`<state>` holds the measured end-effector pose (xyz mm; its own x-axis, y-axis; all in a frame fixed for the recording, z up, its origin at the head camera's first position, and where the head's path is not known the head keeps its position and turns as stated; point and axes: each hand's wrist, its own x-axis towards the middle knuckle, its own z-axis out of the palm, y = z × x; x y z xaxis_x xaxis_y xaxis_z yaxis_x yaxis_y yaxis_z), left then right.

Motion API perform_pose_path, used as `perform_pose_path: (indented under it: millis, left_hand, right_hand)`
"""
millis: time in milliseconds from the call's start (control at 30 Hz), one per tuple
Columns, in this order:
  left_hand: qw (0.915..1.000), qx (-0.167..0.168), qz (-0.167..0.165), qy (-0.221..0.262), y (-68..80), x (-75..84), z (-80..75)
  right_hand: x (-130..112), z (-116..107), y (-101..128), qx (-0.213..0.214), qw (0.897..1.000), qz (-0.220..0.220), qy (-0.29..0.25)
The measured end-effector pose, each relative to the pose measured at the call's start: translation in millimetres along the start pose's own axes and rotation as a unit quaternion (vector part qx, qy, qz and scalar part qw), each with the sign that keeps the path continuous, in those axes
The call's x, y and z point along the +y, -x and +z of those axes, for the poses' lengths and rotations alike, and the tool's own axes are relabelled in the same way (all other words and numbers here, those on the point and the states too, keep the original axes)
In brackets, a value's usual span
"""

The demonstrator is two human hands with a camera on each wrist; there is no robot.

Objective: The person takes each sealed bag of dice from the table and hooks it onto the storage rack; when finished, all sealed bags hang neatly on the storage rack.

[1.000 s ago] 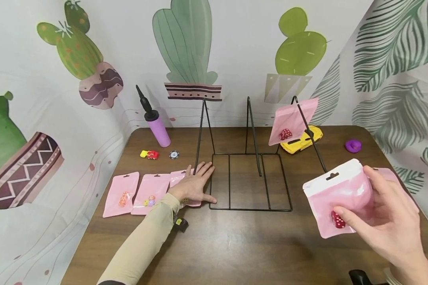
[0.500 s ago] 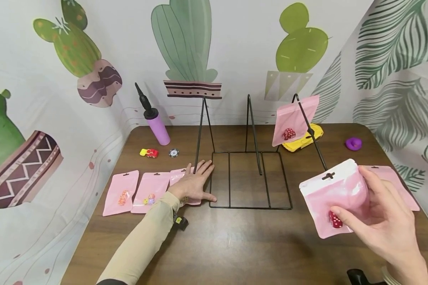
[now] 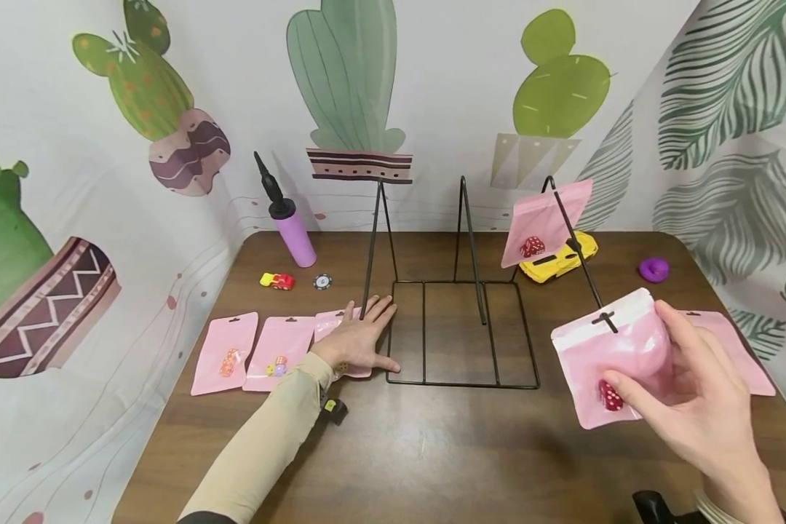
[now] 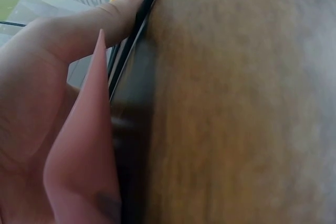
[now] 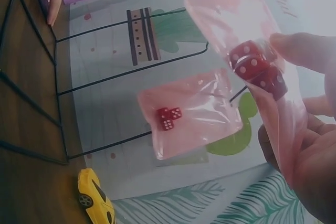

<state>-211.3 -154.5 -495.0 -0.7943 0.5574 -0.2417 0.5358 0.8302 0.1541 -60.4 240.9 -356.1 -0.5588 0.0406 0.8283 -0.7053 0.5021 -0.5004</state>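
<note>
I had my right hand (image 3: 701, 393) pinching a pink pouch (image 3: 612, 356) of red dice (image 3: 609, 395), thumb on the front and fingers behind, with its hanger slot brought right up to the tip of the rightmost prong of the black wire rack (image 3: 461, 331). My left hand (image 3: 360, 338) lay flat with fingers spread, pressing on another pink pouch and touching the rack's front left corner, apparently to steady it. I judged this to be the threading step: one pouch with red dice (image 3: 542, 222) already hung farther up that same prong, and three more lay on the table (image 3: 432, 458) by my left hand. The next move seemed to call for lining the slot squarely on the prong tip and sliding the pouch up the wire without tipping the rack. I could not tell whether the slot had already caught the tip. The left wrist view was mostly blurred wood and thumb. The right wrist view showed the dice through the film, but not the slot.
</note>
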Motion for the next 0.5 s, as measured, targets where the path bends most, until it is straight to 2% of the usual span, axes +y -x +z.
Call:
perform_pose_path:
  millis: [167,300,500]
  left_hand:
    - [1.0,-0.002,-0.001,-0.004,-0.2,-0.2,-3.2]
    - [1.0,0.002,0.0,-0.001,-0.4,-0.1,-4.8]
    - [0.9999,-0.006,0.004,0.008,-0.4,0.4,-1.1]
  right_hand:
    - [13,18,-10,0.011,0.997,0.04,0.062]
    - [25,44,-25,0.043,0.993,0.077,0.076]
    - [78,82,-38,0.091,0.981,0.1,0.141]
